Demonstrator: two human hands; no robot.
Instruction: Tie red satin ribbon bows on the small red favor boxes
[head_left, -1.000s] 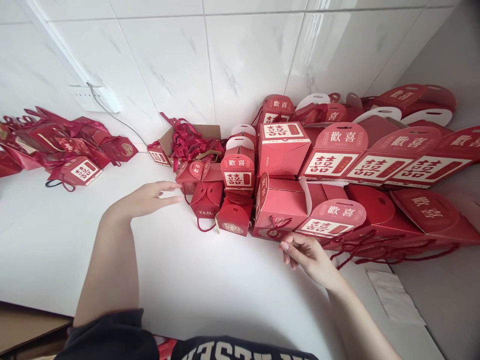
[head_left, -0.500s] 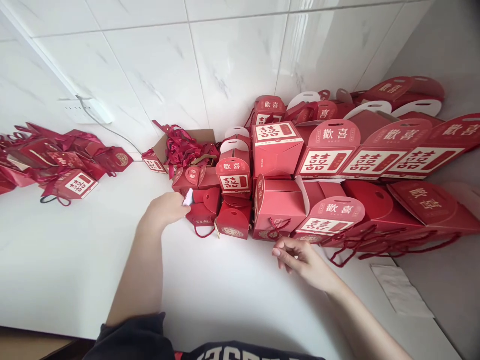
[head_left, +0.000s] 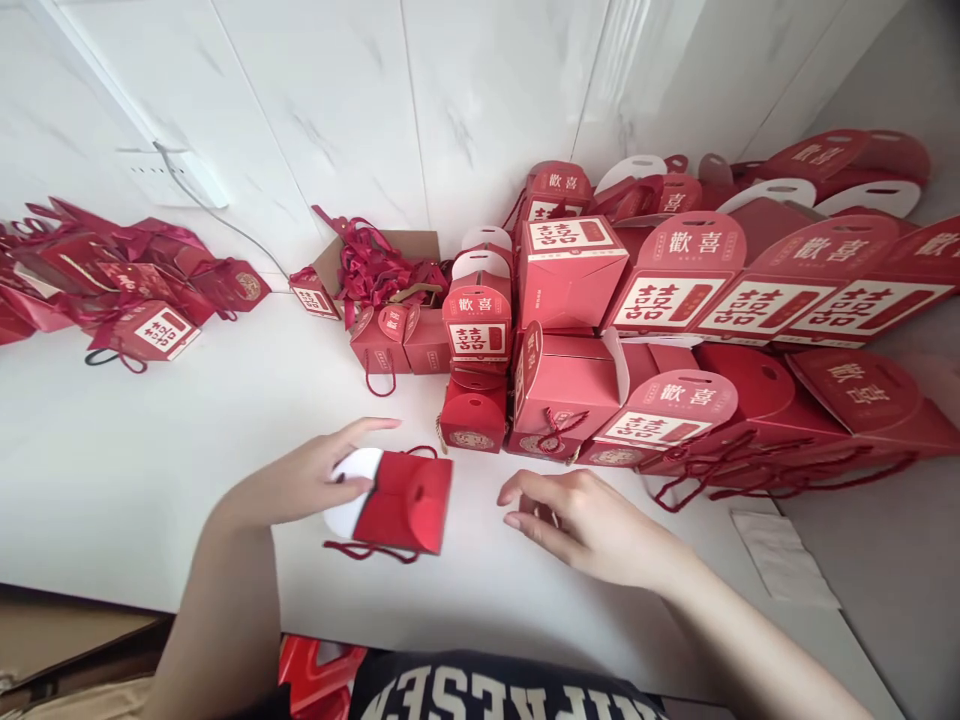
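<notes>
A small red gift box [head_left: 409,500] with a white-backed flap raised on its left side is over the front part of the white table, its dark red cord handles hanging loose. My left hand [head_left: 322,478] has it by that flap, thumb across the top and index finger stretched out above; the other fingers are mostly hidden. To the right of the box, my right hand [head_left: 577,520] hovers with bent fingers, thumb and forefinger apart and nothing between them. Just behind stands another red box [head_left: 472,420] with a gold emblem, below a stacked double-happiness box [head_left: 478,330].
Rows of stacked red gift boxes [head_left: 679,285] fill the right side against the wall. A carton [head_left: 322,275] full of dark red ribbons [head_left: 390,265] stands at the back, and ribboned boxes [head_left: 157,330] lie at the left. A white tissue [head_left: 784,560] lies at the right edge.
The small red box has left its place in front of the row and come toward me with my left hand. My right hand has shifted slightly left. The camera view has also shifted.
</notes>
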